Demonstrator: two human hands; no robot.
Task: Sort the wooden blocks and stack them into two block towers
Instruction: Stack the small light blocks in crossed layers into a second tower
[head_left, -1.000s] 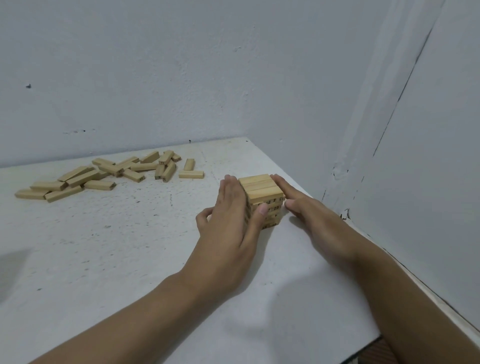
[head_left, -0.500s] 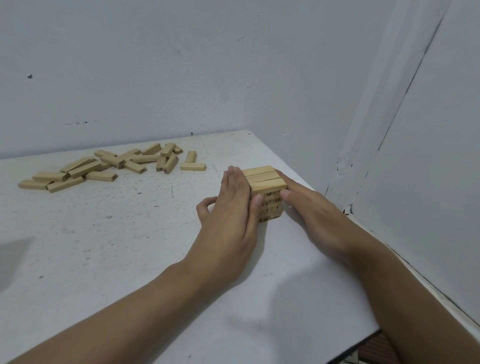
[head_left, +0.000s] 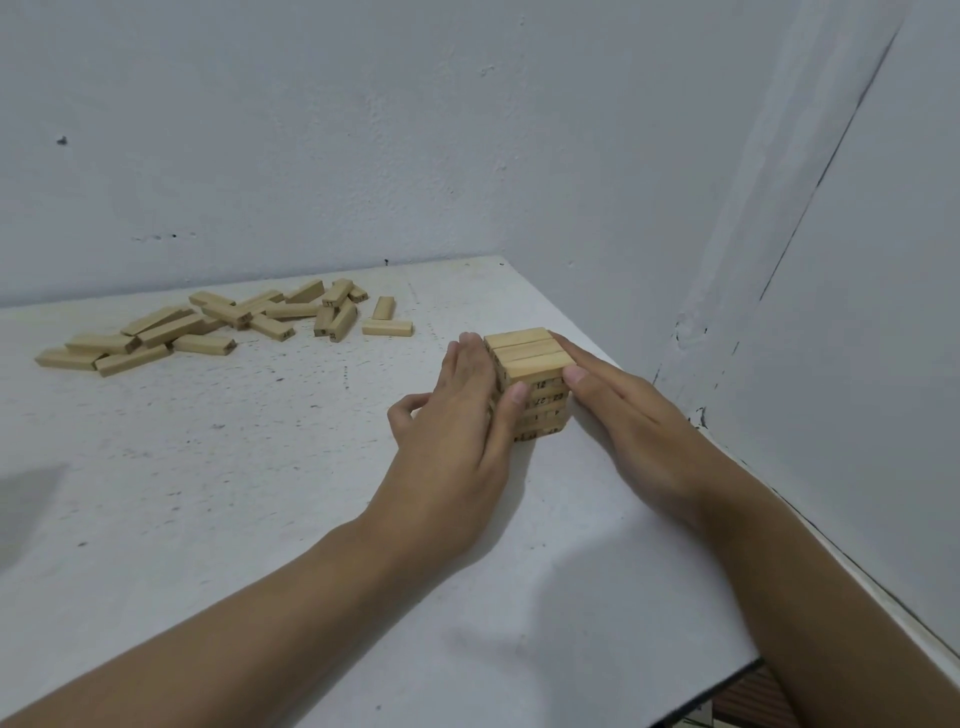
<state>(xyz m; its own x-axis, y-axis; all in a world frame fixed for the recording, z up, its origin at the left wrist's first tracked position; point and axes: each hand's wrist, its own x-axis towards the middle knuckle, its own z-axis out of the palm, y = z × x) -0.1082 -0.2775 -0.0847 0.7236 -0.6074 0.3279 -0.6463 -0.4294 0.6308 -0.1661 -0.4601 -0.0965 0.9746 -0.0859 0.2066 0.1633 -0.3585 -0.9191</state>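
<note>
Left hand (head_left: 457, 441), right hand (head_left: 639, 426) against block tower (head_left: 524, 352)

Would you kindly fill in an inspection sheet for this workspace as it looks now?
Surface: white table, speckled with dark marks.
Job's things: one short block tower, three blocks across its top; loose blocks scattered at far left; no second tower seen.
Clutter: nothing seen.
Hands: left hand flat against the tower's left side, right hand flat against its right.
Cables: nothing seen.
Surroundings: pale walls meeting in a corner behind the table.
</note>
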